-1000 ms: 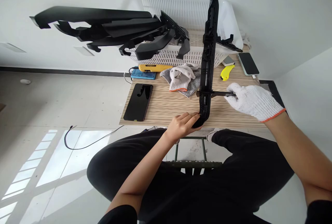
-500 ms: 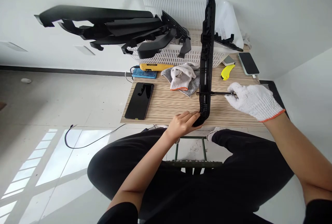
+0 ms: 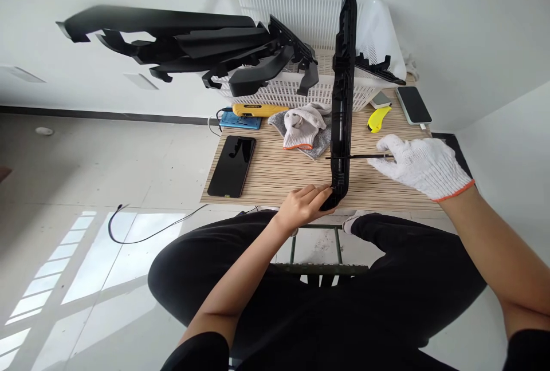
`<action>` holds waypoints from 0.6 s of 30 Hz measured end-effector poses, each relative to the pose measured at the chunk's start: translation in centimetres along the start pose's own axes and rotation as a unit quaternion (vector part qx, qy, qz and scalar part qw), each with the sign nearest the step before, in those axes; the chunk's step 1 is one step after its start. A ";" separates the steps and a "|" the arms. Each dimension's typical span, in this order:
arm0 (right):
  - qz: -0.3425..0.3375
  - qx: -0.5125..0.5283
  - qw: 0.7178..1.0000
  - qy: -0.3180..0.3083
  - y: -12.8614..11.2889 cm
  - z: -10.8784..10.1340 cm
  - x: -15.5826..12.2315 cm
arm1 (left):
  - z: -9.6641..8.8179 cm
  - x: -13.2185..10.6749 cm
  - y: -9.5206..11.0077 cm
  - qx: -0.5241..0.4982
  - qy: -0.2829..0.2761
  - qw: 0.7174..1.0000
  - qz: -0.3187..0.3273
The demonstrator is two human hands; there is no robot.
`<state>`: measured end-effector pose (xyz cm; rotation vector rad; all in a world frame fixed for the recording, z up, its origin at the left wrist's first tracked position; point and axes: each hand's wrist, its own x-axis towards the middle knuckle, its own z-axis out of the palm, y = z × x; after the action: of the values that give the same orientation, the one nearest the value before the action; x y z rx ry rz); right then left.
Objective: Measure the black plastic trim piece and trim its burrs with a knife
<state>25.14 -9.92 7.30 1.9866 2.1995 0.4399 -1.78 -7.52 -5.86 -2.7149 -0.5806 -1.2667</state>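
My left hand [image 3: 304, 205], bare, is closed around the lower end of a long black plastic trim piece [image 3: 342, 90]. The piece points away from me, its ribbed, hollow side showing. Across its lower part runs a thin black strip [image 3: 361, 157], poking out a little on the left side and reaching right to my other hand. My right hand [image 3: 419, 166] wears a white knit glove with an orange cuff. Its thumb is lifted away from the fingers, and the strip's end lies against the fingers, without a visible pinch.
Behind stands a white plastic basket [image 3: 287, 2] with several black trim pieces [image 3: 215, 44] sticking out left. On the wood-grain table [image 3: 275, 179] lie a black phone [image 3: 232, 166], a crumpled glove [image 3: 304, 125], a yellow tool [image 3: 260, 110], a bright yellow cutter [image 3: 378, 119] and another phone [image 3: 413, 105].
My right thumb has lifted from the strip, opening a gap above the fingers. My left hand and the trim piece stay nearly in place.
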 end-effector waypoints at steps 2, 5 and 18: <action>-0.001 0.000 1.000 0.001 -0.1 0.0 0.0 | 0.0 -0.1 0.0 0.002 0.000 1.000 -0.001; 0.002 -0.006 1.000 -0.002 -0.3 0.0 -0.1 | 0.0 -0.2 0.0 0.003 -0.007 1.000 -0.002; 0.005 0.004 1.000 -0.005 -0.2 0.8 -1.3 | -0.1 0.0 0.1 0.023 -0.010 1.000 0.017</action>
<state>25.34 -11.10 6.36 2.0000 2.1898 0.4233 -1.77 -7.63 -5.77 -2.6905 -0.5555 -1.2044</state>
